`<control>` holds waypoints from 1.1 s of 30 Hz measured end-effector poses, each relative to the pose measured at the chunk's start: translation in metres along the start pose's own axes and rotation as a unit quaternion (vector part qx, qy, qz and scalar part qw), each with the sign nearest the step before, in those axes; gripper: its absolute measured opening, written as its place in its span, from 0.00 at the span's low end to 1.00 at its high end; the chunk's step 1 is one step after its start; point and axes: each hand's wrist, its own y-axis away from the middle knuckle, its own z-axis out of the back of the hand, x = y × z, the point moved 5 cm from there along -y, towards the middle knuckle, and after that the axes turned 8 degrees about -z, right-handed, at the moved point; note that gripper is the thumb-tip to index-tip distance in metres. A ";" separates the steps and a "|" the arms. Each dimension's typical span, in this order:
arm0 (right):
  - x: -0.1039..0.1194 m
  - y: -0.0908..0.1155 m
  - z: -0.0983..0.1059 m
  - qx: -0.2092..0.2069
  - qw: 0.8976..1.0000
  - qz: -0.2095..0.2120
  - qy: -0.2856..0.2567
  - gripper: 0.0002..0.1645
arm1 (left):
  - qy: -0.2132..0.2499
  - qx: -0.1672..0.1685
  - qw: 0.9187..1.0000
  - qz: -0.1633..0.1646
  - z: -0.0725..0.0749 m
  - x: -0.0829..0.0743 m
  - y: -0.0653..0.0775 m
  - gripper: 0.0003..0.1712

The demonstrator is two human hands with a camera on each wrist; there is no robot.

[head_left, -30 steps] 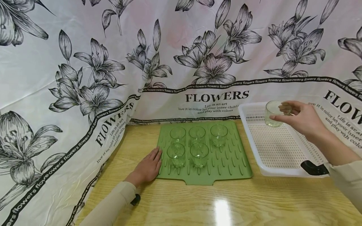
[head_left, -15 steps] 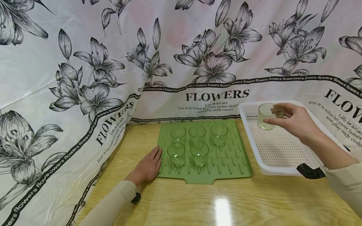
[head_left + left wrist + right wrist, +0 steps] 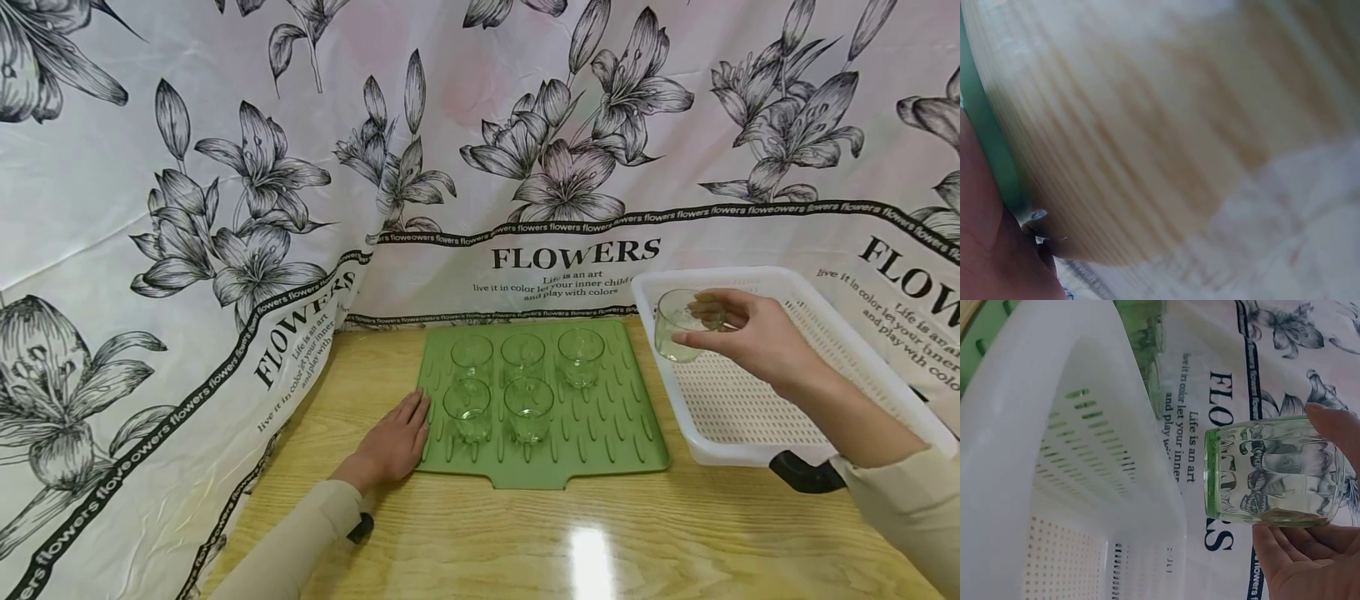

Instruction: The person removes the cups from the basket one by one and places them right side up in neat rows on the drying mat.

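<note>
My right hand [image 3: 742, 333] grips a clear drinking glass [image 3: 675, 329], thumb on the near side and fingers on the far side. In the head view the glass overlaps the left rim of the white plastic basket [image 3: 693, 442]. The right wrist view shows that same glass [image 3: 1272, 472] between thumb and fingers, its thick greenish base facing the basket. Several more glasses [image 3: 529, 412] stand on the green ridged mat [image 3: 600, 442], three at the back and two in front. My left hand [image 3: 393, 437] lies flat with fingertips on the mat's left edge.
The mat and basket stand side by side on a wooden table [image 3: 465, 542]. A flower-printed cloth [image 3: 570, 183] hangs behind and along the left side. Perforated walls and floor of the basket show in the right wrist view.
My right hand has carried the glass left and slightly toward me, from over the basket's inside to its left rim. The left hand and the glasses on the mat have stayed put.
</note>
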 end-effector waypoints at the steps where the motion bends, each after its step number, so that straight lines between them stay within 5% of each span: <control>1: 0.001 0.001 -0.002 0.000 1.000 0.001 0.000 0.45 | 0.001 -0.001 1.000 -0.001 0.000 0.000 0.000 0.34; 17: 0.011 0.009 -0.020 0.029 1.000 0.002 -0.008 0.43 | 0.004 -0.007 1.000 0.001 0.011 -0.009 0.002 0.33; 33: 0.025 0.016 -0.052 0.070 0.997 0.009 -0.019 0.47 | 0.009 -0.006 1.000 -0.001 0.006 -0.005 0.002 0.33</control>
